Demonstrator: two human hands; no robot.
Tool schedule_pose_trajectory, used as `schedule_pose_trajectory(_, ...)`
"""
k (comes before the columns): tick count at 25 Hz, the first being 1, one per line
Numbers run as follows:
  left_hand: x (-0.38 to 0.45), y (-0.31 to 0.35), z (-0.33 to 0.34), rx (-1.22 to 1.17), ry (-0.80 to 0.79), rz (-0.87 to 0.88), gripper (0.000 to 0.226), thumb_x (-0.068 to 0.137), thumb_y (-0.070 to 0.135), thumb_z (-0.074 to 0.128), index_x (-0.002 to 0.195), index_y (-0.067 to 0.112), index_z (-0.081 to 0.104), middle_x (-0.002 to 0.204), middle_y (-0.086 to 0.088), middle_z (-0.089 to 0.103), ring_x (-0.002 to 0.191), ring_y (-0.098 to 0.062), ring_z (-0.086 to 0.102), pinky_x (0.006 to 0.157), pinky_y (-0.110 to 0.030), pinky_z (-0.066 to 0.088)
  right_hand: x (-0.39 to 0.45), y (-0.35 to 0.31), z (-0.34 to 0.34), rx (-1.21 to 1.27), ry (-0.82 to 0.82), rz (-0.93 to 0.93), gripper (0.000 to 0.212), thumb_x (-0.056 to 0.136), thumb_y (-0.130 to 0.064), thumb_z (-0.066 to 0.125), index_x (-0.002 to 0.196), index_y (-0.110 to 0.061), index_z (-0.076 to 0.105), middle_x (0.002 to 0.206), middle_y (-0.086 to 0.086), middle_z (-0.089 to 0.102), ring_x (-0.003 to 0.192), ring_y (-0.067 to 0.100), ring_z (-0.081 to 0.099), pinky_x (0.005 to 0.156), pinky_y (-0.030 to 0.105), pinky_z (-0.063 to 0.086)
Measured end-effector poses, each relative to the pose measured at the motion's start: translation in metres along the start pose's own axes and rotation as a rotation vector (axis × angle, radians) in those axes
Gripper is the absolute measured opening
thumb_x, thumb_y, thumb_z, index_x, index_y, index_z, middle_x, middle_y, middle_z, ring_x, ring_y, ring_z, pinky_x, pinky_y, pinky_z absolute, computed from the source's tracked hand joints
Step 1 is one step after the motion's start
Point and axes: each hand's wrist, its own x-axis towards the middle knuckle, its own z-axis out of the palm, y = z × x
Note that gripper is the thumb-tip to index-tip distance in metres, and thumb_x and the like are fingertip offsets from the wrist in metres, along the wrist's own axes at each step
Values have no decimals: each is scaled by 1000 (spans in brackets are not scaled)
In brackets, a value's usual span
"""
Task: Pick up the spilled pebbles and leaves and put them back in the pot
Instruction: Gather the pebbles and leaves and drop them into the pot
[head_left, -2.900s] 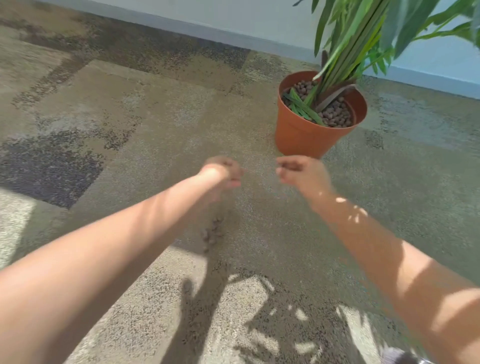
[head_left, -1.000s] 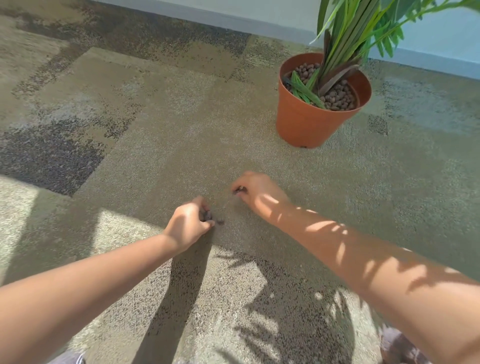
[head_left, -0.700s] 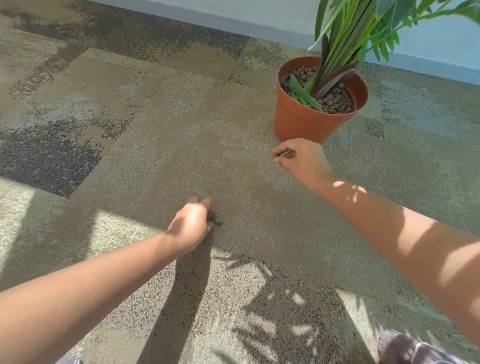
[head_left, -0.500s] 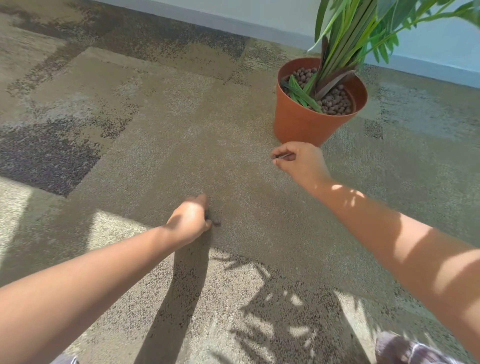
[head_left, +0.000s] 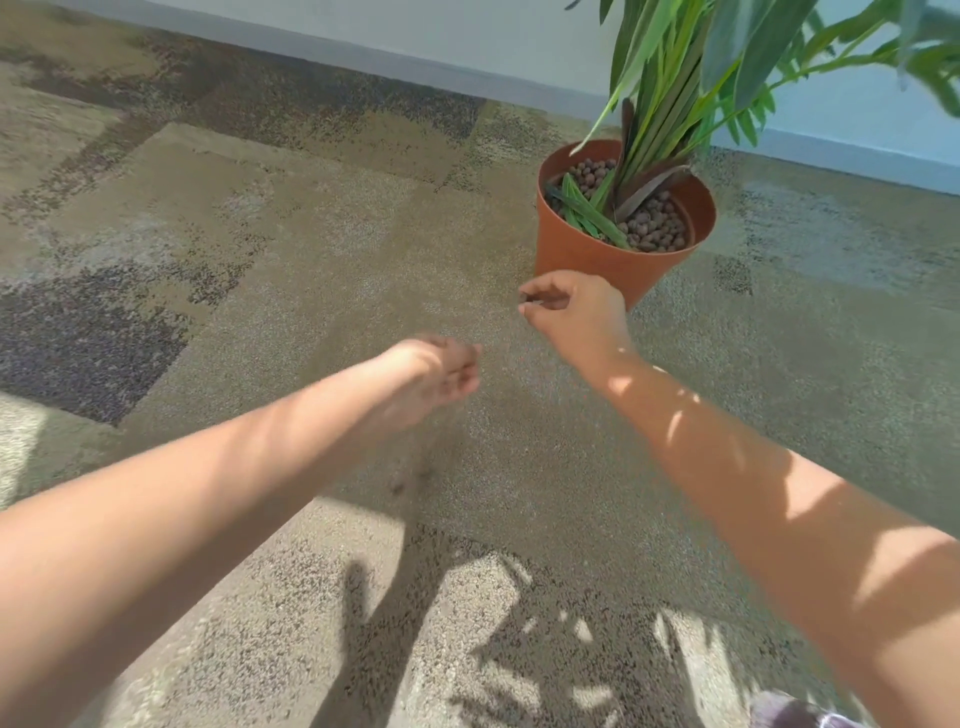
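Two bare hands reach out over the carpet toward the terracotta pot (head_left: 587, 249), which serves as the landmark. The right hand (head_left: 574, 312) is raised just in front of the pot's near wall, its grip pressed together, thumb against fingertips, with something small and dark pinched between them; it is too small to say whether it is a pebble. The left hand (head_left: 434, 371) is blurred, lower and to the left of the pot, well apart from it; its fingers curl inward in a loose fist, and whether anything lies inside cannot be told. Nearer the camera than the pot, below the left hand, a few dark pebbles (head_left: 410, 480) lie on the carpet (head_left: 311, 249) in shade. Inside the pot, brown pebbles cover the surface around the plant (head_left: 670, 88), and several loose green leaves (head_left: 587, 213) lie across them on the pot's left side. Behind the pot runs a pale wall with a grey skirting.
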Motion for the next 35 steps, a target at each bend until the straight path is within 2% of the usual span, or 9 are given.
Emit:
schedule_pose_trajectory(4, 10, 71, 57, -82, -65, 193, 8, 84, 5, 58, 80, 6, 52, 77, -5, 53, 66, -11, 53, 53, -21, 53, 37, -9, -34, -132, 180, -38, 16, 81, -11, 66, 95, -17, 69, 91, -8, 66, 77, -1, 57, 68, 3, 41)
schedule_pose_trajectory(8, 11, 113, 103, -122, -156, 236, 25, 86, 11, 58, 107, -2, 52, 82, -8, 55, 75, -17, 58, 73, -27, 56, 76, -10, -66, -285, 275, 75, 19, 83, -15, 63, 101, -17, 68, 104, 1, 68, 86, 11, 58, 75, 19, 42)
schedule_pose_trajectory(11, 17, 120, 96, -8, -59, 279, 46, 88, 13, 57, 128, -2, 41, 103, -8, 56, 92, -19, 62, 83, -27, 55, 81, -2, -81, -391, 238, 150, 30, 87, -12, 58, 116, -17, 62, 117, 3, 64, 102, 18, 60, 90, 25, 46)
schedule_pose_trajectory(14, 21, 103, 52, 300, 91, 385, 36, 90, 9, 52, 126, 5, 47, 109, -6, 61, 88, -13, 64, 59, -12, 54, 56, -3, -72, -372, 228, -12, 33, 88, -6, 53, 119, -15, 60, 120, 4, 63, 104, 17, 60, 87, 17, 45)
schedule_pose_trajectory(17, 15, 49, -10, 887, 222, 421, 19, 88, 11, 52, 107, 9, 52, 82, 0, 57, 63, -10, 55, 45, -19, 46, 4, -3, -28, -484, 41, -329, 37, 87, -6, 56, 121, -20, 57, 127, 0, 55, 105, 13, 55, 82, 1, 35)
schedule_pose_trajectory(21, -6, -54, -78, 1307, -12, 91, 43, 81, 25, 65, 116, 6, 48, 94, -1, 54, 77, -13, 55, 63, -21, 49, -63, 12, 57, -396, -508, -443, 35, 88, -4, 52, 120, -14, 59, 125, 7, 56, 113, 22, 52, 100, 26, 39)
schedule_pose_trajectory(24, -17, -100, -90, 1286, -33, 133, 35, 79, 34, 66, 103, 14, 50, 104, -2, 57, 96, -19, 55, 84, -30, 48, -84, 12, 108, -363, -692, -402, 27, 89, -7, 51, 114, -9, 62, 114, 9, 61, 100, 21, 58, 87, 28, 47)
schedule_pose_trajectory(29, -12, -111, -80, 1233, 140, 356, 22, 82, 29, 64, 96, 13, 55, 89, -2, 58, 81, -20, 56, 69, -26, 42, -85, 16, 135, -566, -764, -268, 14, 87, -4, 52, 94, -14, 60, 98, 6, 59, 65, 6, 41, 73, 18, 35)
schedule_pose_trajectory(35, -1, -113, -71, 1101, 115, 413, 24, 79, 24, 68, 95, 8, 61, 74, 2, 58, 56, -7, 50, 49, -15, 41, -74, 25, 138, -645, -798, -326, 17, 96, -21, 43, 103, -15, 57, 83, 6, 57, 65, 17, 51, 57, 21, 43)
